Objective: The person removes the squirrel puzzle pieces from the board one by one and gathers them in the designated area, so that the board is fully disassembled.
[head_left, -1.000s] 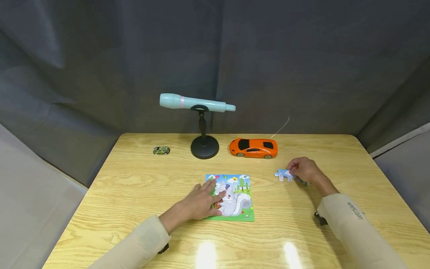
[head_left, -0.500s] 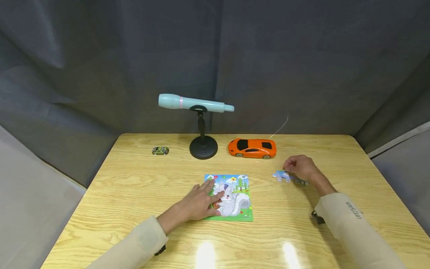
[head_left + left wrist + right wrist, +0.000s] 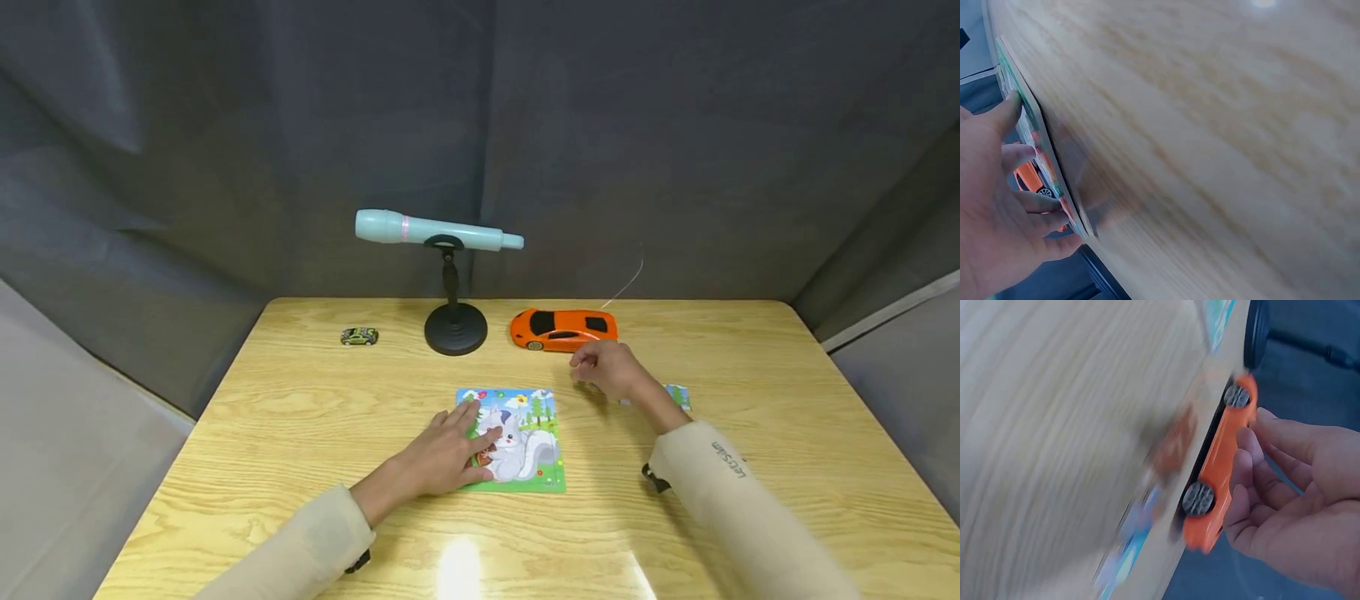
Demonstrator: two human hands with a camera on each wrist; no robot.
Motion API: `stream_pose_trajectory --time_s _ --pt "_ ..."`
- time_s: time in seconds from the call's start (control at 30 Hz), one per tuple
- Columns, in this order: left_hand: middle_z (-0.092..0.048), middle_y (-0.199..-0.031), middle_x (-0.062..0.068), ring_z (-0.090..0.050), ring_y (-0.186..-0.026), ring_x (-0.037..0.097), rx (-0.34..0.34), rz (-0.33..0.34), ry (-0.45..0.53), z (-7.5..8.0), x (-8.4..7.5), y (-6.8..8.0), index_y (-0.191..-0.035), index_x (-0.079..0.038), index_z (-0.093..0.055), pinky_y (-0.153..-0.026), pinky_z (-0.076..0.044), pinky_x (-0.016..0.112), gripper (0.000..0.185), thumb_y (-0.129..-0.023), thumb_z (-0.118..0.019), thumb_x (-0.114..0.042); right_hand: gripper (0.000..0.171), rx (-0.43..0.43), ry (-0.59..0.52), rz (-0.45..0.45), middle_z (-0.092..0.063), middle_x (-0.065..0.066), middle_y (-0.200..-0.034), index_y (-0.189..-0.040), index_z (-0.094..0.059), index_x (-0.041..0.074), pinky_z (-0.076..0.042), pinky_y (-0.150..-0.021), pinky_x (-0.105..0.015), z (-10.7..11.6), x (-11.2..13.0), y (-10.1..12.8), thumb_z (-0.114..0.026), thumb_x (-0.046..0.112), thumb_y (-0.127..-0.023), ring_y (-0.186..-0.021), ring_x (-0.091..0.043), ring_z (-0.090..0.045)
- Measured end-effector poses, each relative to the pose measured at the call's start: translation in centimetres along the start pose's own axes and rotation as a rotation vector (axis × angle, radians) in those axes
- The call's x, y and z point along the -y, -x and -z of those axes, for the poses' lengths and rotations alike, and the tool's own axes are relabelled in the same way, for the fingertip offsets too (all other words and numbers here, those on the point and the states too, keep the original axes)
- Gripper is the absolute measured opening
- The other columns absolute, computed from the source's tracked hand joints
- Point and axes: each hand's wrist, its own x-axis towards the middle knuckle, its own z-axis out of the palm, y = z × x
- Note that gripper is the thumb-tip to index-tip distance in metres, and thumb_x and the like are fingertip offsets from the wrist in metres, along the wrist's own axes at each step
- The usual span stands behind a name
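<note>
The left hand [image 3: 442, 454] lies across the left side of a squirrel jigsaw puzzle [image 3: 525, 467], its fingers spread over the picture. In the left wrist view, thumb and fingertips rest along the edge of the puzzle board [image 3: 1044, 134]. Above the table, just in front of the orange toy car [image 3: 562, 323], is the right hand [image 3: 611, 371] with loosely bent fingers. Nothing shows between those fingers [image 3: 1244, 456] in the right wrist view. Under and beside the right forearm lie loose puzzle pieces [image 3: 678, 395], partly hidden by it; they appear blurred in the right wrist view.
Behind the puzzle, a pale blue microphone [image 3: 450, 233] sits on a black stand [image 3: 456, 332]. To its left is a small green toy car [image 3: 359, 336]. A thin wire aerial [image 3: 626, 287] rises behind the orange car. Dark curtain [image 3: 637, 150] hangs beyond the wooden table [image 3: 300, 433].
The right hand has left the loose pieces and moved left to in front of the orange car, uncovering the right-hand piece. The left hand stays in place on the puzzle.
</note>
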Motion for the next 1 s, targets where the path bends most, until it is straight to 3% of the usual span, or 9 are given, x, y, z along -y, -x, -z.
stream_pose_trajectory --time_s 0.23,0.47,0.7,1.0 --pt "-0.02 -0.155 0.025 -0.022 -0.144 0.038 -0.006 0.021 -0.003 -0.2 0.5 0.5 -0.146 -0.024 -0.039 -0.11 -0.031 0.056 0.066 -0.091 -0.047 -0.059 0.016 0.051 -0.044 0.036 -0.064 -0.011 -0.091 -0.104 -0.065 -0.001 -0.048 -0.067 -0.027 -2.7 3.0 -1.6 -0.06 0.008 -0.092 -0.077 -0.019 -0.059" --pt "-0.021 -0.155 0.025 -0.023 -0.144 0.037 -0.002 0.039 0.003 -0.1 1.1 1.1 -0.145 -0.026 -0.04 -0.109 -0.032 0.057 0.064 -0.091 -0.048 -0.058 0.014 0.088 -0.104 0.029 -0.068 -0.008 -0.086 -0.1 -0.066 0.002 -0.048 -0.062 -0.025 -5.1 5.4 -2.3 -0.065 0.009 -0.089 -0.077 -0.024 -0.063" --pt "-0.022 -0.154 0.026 -0.025 -0.143 0.038 0.004 0.025 -0.021 -0.2 1.0 1.0 -0.145 -0.027 -0.04 -0.108 -0.033 0.057 0.064 -0.091 -0.048 -0.058 0.01 0.125 -0.118 0.02 -0.068 -0.002 -0.081 -0.095 -0.069 0.006 -0.047 -0.064 -0.022 -7.3 6.6 -2.4 -0.068 0.011 -0.086 -0.07 -0.011 -0.058" --pt "-0.025 -0.152 0.028 -0.025 -0.143 0.039 0.027 0.031 -0.05 0.1 0.9 0.9 -0.145 -0.028 -0.04 -0.108 -0.032 0.059 0.062 -0.091 -0.049 -0.057 0.014 0.148 -0.17 0.005 -0.067 -0.004 -0.08 -0.1 -0.068 0.003 -0.045 -0.057 -0.02 -8.9 7.9 -2.0 -0.066 0.009 -0.087 -0.067 -0.012 -0.056"
